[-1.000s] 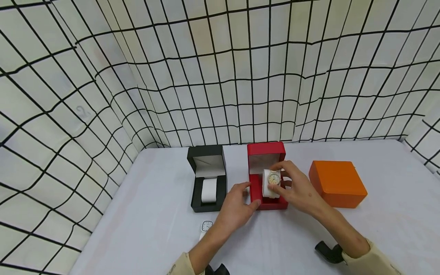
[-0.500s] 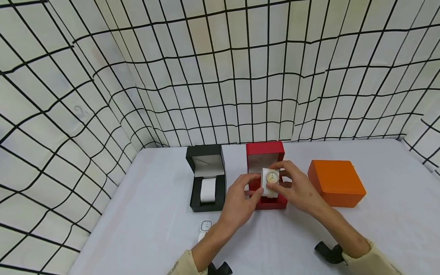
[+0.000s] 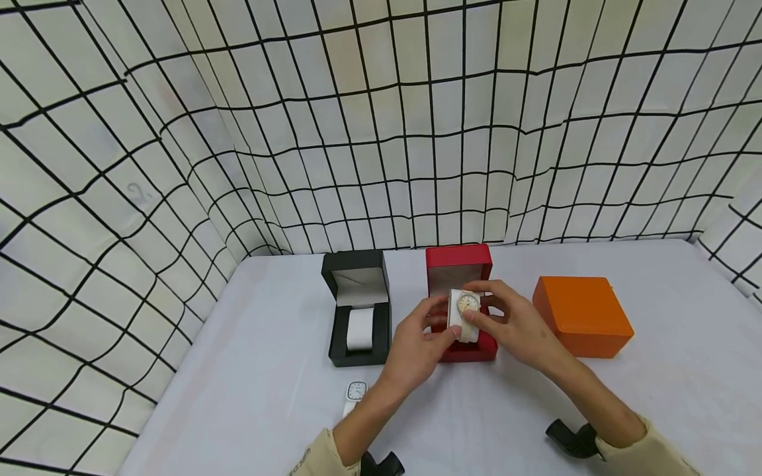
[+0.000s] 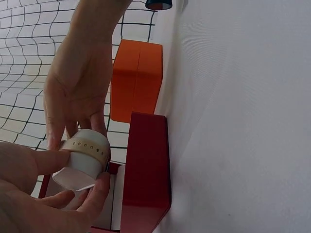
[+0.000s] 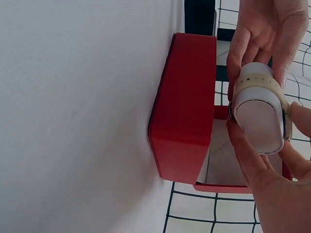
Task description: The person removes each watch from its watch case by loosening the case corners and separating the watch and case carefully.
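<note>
A watch (image 3: pixel 468 303) with a round face and cream strap is wrapped round a white watch cushion (image 4: pixel 83 164). Both hands hold the cushion over the open red watch box (image 3: pixel 459 256). My left hand (image 3: pixel 415 344) grips its left side, thumb at the lower front. From the right, my right hand (image 3: pixel 516 325) pinches the watch and cushion, its thumb near the watch face. In the right wrist view, the cushion's flat pale end (image 5: pixel 261 127) faces the camera, with the strap (image 5: pixel 257 81) running round behind it.
An open black watch box (image 3: pixel 360 337) with a bare white cushion (image 3: pixel 360 329) stands on the left. A closed orange box (image 3: pixel 583 311) sits at the right. A white square-faced watch (image 3: pixel 356 391) lies beside my left forearm. Black netting (image 3: pixel 381 165) hangs behind the white table (image 3: pixel 268 370).
My left hand has moved from the red box's left edge to the cushion and taken hold of it. The cushion, with the watch and my right hand, has shifted slightly left.
</note>
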The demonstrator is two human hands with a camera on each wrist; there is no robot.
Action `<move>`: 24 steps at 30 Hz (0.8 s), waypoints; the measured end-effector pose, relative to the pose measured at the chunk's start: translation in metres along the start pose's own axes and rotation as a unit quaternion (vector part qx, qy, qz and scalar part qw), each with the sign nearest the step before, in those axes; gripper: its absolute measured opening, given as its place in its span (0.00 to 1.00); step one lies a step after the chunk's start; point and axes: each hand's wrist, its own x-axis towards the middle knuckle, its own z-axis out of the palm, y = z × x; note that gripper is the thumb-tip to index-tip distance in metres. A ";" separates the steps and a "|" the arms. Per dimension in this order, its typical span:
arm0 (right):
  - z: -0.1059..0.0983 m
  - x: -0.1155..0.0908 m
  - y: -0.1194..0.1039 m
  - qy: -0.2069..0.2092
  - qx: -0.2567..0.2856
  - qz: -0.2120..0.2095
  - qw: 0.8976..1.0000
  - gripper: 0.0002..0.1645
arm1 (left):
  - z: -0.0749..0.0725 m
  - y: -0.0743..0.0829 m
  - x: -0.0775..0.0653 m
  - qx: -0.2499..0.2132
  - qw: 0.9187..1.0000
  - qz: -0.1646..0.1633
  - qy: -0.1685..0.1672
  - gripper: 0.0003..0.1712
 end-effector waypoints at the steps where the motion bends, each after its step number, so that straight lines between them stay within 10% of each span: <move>1: 0.000 0.000 -0.001 -0.002 -0.001 -0.001 1.000 0.28 | -0.001 0.000 0.000 -0.006 1.000 -0.002 -0.001 0.34; 24: 0.004 -0.003 0.002 -0.048 -0.045 -0.066 0.996 0.47 | -0.008 0.002 0.000 -0.068 0.997 -0.032 -0.023 0.34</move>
